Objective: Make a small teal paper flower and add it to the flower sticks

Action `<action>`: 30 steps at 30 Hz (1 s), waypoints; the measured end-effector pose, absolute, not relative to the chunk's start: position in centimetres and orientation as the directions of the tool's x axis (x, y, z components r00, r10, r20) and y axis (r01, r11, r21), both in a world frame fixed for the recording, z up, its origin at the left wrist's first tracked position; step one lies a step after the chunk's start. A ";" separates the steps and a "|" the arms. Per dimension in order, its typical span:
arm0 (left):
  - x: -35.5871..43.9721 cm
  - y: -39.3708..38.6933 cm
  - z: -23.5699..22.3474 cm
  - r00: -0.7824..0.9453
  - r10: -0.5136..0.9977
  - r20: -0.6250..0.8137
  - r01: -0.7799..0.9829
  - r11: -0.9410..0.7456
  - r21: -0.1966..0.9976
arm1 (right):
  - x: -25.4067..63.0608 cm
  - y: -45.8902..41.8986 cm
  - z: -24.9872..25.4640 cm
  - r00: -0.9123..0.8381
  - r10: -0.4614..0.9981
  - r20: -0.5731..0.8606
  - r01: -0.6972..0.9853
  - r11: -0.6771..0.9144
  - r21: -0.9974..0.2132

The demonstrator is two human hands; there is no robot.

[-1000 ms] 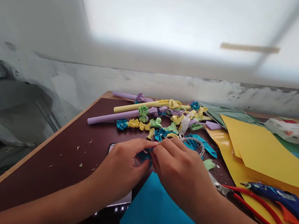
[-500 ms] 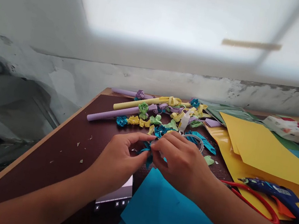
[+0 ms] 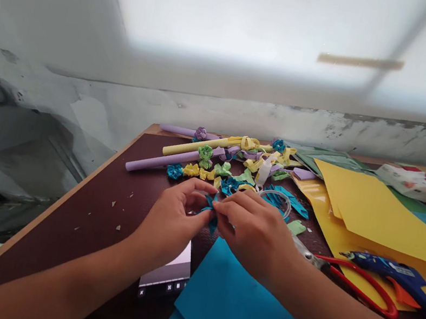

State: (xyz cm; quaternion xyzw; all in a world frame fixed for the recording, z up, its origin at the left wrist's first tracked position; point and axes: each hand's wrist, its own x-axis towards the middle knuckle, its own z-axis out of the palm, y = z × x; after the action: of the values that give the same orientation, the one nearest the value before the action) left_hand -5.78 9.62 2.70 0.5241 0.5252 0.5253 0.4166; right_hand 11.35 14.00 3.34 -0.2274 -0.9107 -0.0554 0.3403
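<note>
Between my two hands is a small blue paper flower with pointed petals, partly covered by fingers. My left hand pinches it from the left with thumb and fingers. From the right, my right hand closes its fingertips on the same piece. A phone with a lit screen lies under my left hand. Blue paper sheets lie on the table below my right hand. Just beyond the hands are a white tape ring and folded blue paper pieces.
Purple paper tubes and a yellow tube lie at the back among crumpled paper flowers. A small glue bottle stands there. To the right are red-handled scissors, a blue glue gun and yellow sheets.
The fingers have shifted around the blue paper flower, and more of its petals show now. Both hands stay closed on it. The view has moved slightly.
</note>
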 end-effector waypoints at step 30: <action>-6.3 9.5 2.6 -0.165 0.959 0.231 -0.158 -0.257 0.954 | 11.2 14.4 3.1 -0.355 0.831 0.428 0.038 0.470 -0.882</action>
State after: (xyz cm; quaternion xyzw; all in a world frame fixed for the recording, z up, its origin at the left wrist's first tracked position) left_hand -6.28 9.52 2.59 0.4736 0.4228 0.6356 0.4393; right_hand 11.23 14.39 3.06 -0.3053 -0.7113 0.4142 0.4788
